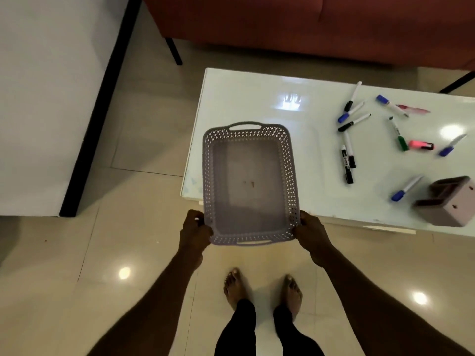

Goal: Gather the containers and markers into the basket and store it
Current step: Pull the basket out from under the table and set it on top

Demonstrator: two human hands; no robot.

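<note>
I hold an empty grey perforated basket [250,134] over the near left corner of the white table [246,93]. My left hand [194,231] grips its near left corner and my right hand [309,233] grips its near right corner. Several markers lie scattered on the table to the right, among them a black one [347,164], a green one [399,136], a blue-capped one [406,188] and a pink highlighter [421,145]. A grey compartmented container [446,201] lies tipped on its side at the table's near right.
A red sofa [308,21] stands behind the table. A white panel with a black edge [46,98] fills the left. Beige floor tiles [128,150] lie between them. My bare feet [262,289] stand at the table's near edge.
</note>
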